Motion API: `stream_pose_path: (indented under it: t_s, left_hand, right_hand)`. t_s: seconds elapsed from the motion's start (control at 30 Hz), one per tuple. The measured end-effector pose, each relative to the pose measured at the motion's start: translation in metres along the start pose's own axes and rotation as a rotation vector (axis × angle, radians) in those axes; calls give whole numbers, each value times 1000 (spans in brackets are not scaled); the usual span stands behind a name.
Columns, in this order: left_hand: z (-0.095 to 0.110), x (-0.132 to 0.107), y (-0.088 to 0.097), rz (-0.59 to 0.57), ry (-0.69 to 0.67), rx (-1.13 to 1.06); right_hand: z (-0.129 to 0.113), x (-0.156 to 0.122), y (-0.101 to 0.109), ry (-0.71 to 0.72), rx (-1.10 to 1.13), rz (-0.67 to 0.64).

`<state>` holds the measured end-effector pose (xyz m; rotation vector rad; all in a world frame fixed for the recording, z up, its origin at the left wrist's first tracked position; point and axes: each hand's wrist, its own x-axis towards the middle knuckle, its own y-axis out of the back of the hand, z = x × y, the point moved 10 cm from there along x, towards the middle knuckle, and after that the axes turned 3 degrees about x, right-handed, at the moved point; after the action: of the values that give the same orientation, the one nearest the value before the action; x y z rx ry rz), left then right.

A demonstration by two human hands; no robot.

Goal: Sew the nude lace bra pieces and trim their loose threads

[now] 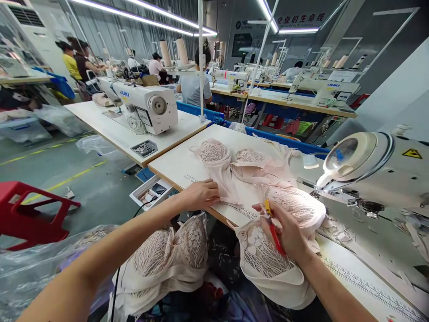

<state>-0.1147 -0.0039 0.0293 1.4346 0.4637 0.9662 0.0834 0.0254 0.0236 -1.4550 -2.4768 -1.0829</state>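
Note:
Thread snips with red handles and a yellow part near the tip are gripped in my right hand, above a pale pink lace bra cup hanging over the table's front edge. My left hand has its fingers curled on the edge of a pale lace bra lying flat on the table; its fingertips are partly hidden. Beside that lies a second bra, with a brightly lit lace cup closer to the machine. More lace bras are stacked on my lap.
A sewing machine with a lamp stands at the right of the white table. Another sewing machine is on the adjoining table. A small open drawer hangs below. A red stool lies left. Several people work behind.

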Motion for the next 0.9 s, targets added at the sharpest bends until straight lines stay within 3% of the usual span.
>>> stream_pose_path:
  t_s: [0.1, 0.17, 0.3, 0.43, 0.57, 0.67, 0.73, 0.77, 0.83, 0.9]
  left_hand:
    - [-2, 2, 0, 13, 34, -52]
    - [-5, 4, -1, 22, 58, -90]
    - [-24, 1, -2, 77, 187, -131]
    - [-60, -12, 2, 138, 365, -61]
    - [-99, -30, 14, 173, 500, 56]
    - [-113, -46, 30, 224, 618, 142]
    - [-100, -54, 43, 311, 651, 186]
    - [-84, -53, 46, 354, 597, 181]
    - [-37, -42, 41, 366, 342, 112]
    - [12, -31, 23, 266, 41, 25]
  right_hand:
    - [-41, -1, -18, 275, -131, -154]
    - [-54, 0, -31, 361, -195, -242]
    - [-56, 9, -53, 390, -306, -357]
    - [-53, 20, -69, 423, -373, -436]
    - [-53, 30, -77, 485, -443, -482]
    - [-53, 36, -78, 514, -457, -448]
    - [-50, 40, -77, 504, -453, -410]
    - [-48, 41, -77, 496, -449, -397]
    - [-44, 41, -77, 479, -435, -379]
    - [-41, 40, -76, 464, -417, -371]
